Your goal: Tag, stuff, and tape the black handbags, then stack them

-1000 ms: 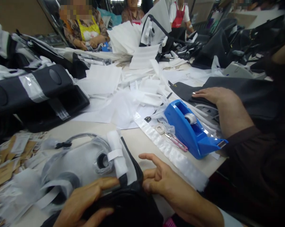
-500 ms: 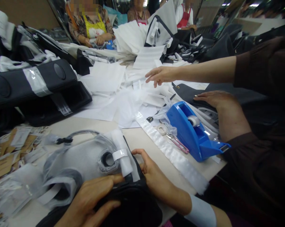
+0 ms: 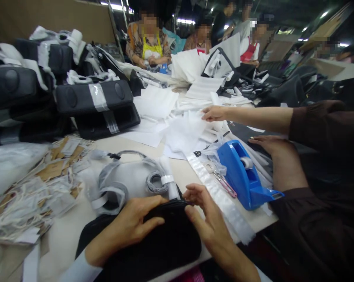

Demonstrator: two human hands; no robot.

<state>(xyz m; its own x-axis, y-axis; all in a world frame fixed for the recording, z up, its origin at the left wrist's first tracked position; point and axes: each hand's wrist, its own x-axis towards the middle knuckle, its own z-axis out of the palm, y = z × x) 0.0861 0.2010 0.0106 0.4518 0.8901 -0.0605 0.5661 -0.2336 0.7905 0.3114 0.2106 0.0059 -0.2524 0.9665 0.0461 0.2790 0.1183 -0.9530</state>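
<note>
A black bag (image 3: 162, 243) lies along the table's front edge. My left hand (image 3: 132, 221) holds its upper edge, with the fingers over the rim and the thumb on the near face. At the bag's right corner, my right hand (image 3: 207, 213) is loosely curved, its thumb touching the edge and its upper fingers raised apart from it. Beyond the bag's rim lies white padding (image 3: 132, 176) with clear-wrapped rings. A white foam roll (image 3: 171, 186) bound with a paper band lies beside it, near my right fingers.
A blue tape dispenser (image 3: 238, 172) stands at right, beside pink-handled scissors (image 3: 224, 182) and a shiny white strip (image 3: 209, 180). Tags (image 3: 53, 168) are heaped at left before stacked black bags (image 3: 94, 98). A co-worker's hand (image 3: 215, 113) reaches over white sheets (image 3: 156, 102). Others sit across the table.
The view has swung left and up. My left hand has moved along the bag's edge, and my right fingers have lifted around the corner. The co-worker's hand has come down onto the white sheets.
</note>
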